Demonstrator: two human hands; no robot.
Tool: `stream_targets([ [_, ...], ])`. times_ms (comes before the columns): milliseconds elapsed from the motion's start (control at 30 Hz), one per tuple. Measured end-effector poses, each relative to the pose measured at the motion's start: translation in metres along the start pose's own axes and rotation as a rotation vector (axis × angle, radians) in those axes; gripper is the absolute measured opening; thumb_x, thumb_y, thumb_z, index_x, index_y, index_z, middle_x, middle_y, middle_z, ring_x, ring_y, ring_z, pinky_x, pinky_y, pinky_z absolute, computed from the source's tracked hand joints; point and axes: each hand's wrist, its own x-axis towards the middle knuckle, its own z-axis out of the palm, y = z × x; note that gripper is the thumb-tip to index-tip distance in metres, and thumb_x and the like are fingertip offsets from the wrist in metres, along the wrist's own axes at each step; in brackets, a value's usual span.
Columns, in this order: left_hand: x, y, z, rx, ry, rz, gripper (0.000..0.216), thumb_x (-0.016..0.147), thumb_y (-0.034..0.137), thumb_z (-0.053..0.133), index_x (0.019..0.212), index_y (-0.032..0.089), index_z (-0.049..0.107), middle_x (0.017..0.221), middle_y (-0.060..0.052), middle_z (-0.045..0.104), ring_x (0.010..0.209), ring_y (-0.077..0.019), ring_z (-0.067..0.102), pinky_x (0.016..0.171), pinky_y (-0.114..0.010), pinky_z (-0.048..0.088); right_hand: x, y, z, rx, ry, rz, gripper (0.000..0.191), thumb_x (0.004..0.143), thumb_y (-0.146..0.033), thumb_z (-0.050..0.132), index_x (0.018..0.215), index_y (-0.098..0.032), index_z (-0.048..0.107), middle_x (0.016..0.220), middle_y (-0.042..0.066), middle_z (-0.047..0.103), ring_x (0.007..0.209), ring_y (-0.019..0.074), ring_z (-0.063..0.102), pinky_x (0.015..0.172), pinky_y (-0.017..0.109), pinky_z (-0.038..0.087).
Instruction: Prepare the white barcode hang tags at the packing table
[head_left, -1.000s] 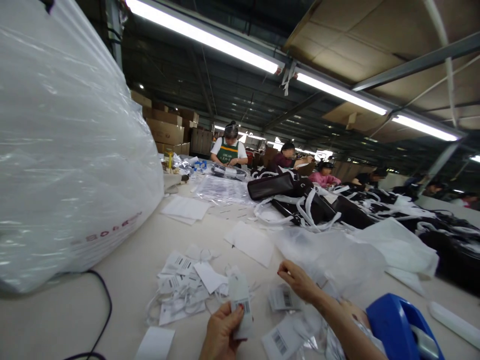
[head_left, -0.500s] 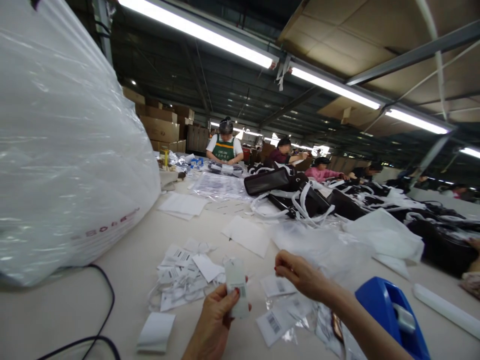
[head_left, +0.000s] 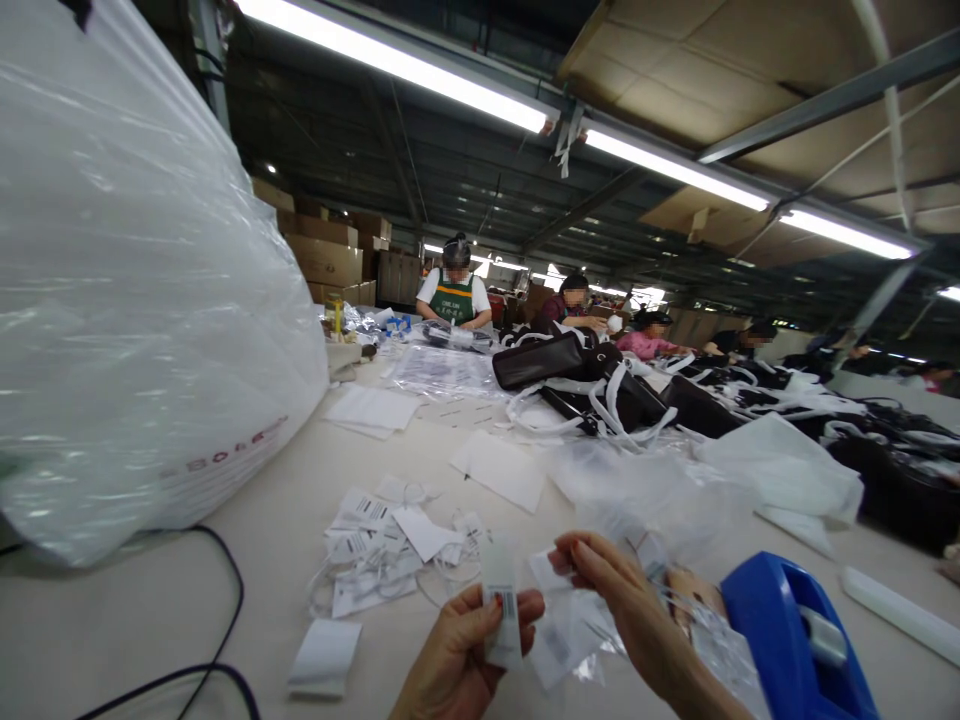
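Observation:
My left hand [head_left: 469, 645] grips a white hang tag [head_left: 501, 605] between thumb and fingers, its barcode side up. To the right, my right hand [head_left: 611, 595] is raised near the tag, fingers bent and close together; whatever is between the fingertips, if anything, is too small to tell. Beneath it lie small clear plastic bags with white labels [head_left: 562, 640], partly hidden by the hand. Left of the held tag is a loose pile of white tags with string loops [head_left: 371, 545]. A small stack of white paper slips [head_left: 325, 655] lies nearer to me.
A blue tape dispenser [head_left: 787, 630] stands at the right. A large plastic-wrapped bundle [head_left: 150, 300] fills the left, with a black cable [head_left: 232, 590] below it. Black bags with white-wrapped handles [head_left: 540, 362] are heaped farther back. Several co-workers sit beyond; one wears a green apron [head_left: 454, 300].
My left hand has moved slightly right with the hang tag, which has turned a little. My right hand has lowered, its fingers less tightly pinched. The whole view has shifted slightly.

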Motion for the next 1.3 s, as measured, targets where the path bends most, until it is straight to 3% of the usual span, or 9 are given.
stream_targets([
  [167, 0.001, -0.004, -0.002, 0.022, -0.057, 0.002, 0.014, 0.066, 0.011, 0.07, 0.079, 0.007, 0.07, 0.081, -0.015, 0.073, 0.076, -0.0194, 0.068, 0.068, -0.025, 0.052, -0.022, 0.029, 0.015, 0.392, 0.039, 0.167, 0.026, 0.06, -0.039, 0.074, 0.076, -0.02, 0.071, 0.073, 0.001, 0.071, 0.075, 0.018, 0.058, 0.072, 0.027, 0.042],
  [400, 0.001, -0.009, -0.002, 0.098, -0.111, -0.045, 0.019, 0.063, 0.014, 0.073, 0.08, 0.007, 0.07, 0.082, -0.016, 0.072, 0.068, -0.0189, 0.067, 0.061, -0.025, 0.052, -0.024, 0.041, 0.025, 0.422, 0.19, 0.144, 0.021, 0.057, -0.035, 0.077, 0.053, -0.018, 0.066, 0.052, -0.001, 0.066, 0.057, 0.0143, 0.053, 0.063, 0.026, 0.04],
  [500, 0.004, -0.012, -0.004, 0.093, -0.101, -0.061, 0.023, 0.061, 0.015, 0.075, 0.081, 0.006, 0.07, 0.082, -0.016, 0.072, 0.068, -0.0187, 0.067, 0.061, -0.025, 0.051, -0.025, 0.042, 0.023, 0.434, 0.179, 0.13, 0.021, 0.058, -0.034, 0.076, 0.054, -0.017, 0.064, 0.055, 0.0, 0.067, 0.058, 0.0152, 0.054, 0.064, 0.027, 0.041],
  [667, 0.005, -0.012, -0.005, 0.064, -0.077, -0.056, 0.018, 0.058, 0.014, 0.077, 0.073, 0.006, 0.071, 0.075, -0.015, 0.072, 0.069, -0.0182, 0.067, 0.063, -0.022, 0.051, -0.03, 0.051, 0.024, 0.576, 0.194, 0.154, 0.032, 0.05, -0.035, 0.081, 0.076, -0.021, 0.068, 0.067, -0.001, 0.069, 0.066, 0.016, 0.058, 0.066, 0.027, 0.044],
  [833, 0.001, -0.012, -0.001, 0.057, -0.058, -0.048, 0.011, 0.062, 0.012, 0.073, 0.072, 0.007, 0.071, 0.077, -0.014, 0.073, 0.071, -0.0174, 0.068, 0.064, -0.021, 0.051, -0.038, 0.058, 0.028, 0.513, 0.237, 0.149, 0.026, 0.051, -0.038, 0.079, 0.066, -0.019, 0.071, 0.065, 0.002, 0.071, 0.067, 0.0192, 0.059, 0.069, 0.03, 0.044],
  [1033, -0.002, -0.012, 0.0, 0.131, -0.059, -0.046, 0.019, 0.063, 0.016, 0.073, 0.077, 0.005, 0.071, 0.078, -0.014, 0.073, 0.069, -0.0184, 0.067, 0.062, -0.023, 0.05, -0.042, 0.052, 0.026, 0.553, 0.223, 0.115, 0.018, 0.053, -0.034, 0.079, 0.053, -0.02, 0.068, 0.055, -0.002, 0.066, 0.059, 0.0153, 0.056, 0.062, 0.025, 0.044],
  [1167, -0.003, -0.004, 0.0, 0.127, 0.004, -0.012, 0.027, 0.056, 0.019, 0.078, 0.079, 0.007, 0.071, 0.077, -0.011, 0.073, 0.068, -0.0173, 0.066, 0.06, -0.022, 0.05, -0.048, 0.057, 0.021, 0.436, 0.287, 0.026, 0.02, 0.053, -0.033, 0.079, 0.05, -0.02, 0.065, 0.053, -0.004, 0.056, 0.056, 0.0127, 0.05, 0.057, 0.023, 0.041],
  [1300, -0.004, 0.006, -0.001, 0.076, 0.039, 0.086, 0.022, 0.052, 0.015, 0.08, 0.072, 0.012, 0.071, 0.066, -0.003, 0.071, 0.057, -0.0099, 0.061, 0.055, -0.017, 0.047, -0.057, 0.064, 0.016, 0.252, 0.313, -0.117, 0.018, 0.057, -0.035, 0.077, 0.053, -0.022, 0.065, 0.059, -0.001, 0.056, 0.062, 0.0165, 0.052, 0.063, 0.027, 0.041],
])
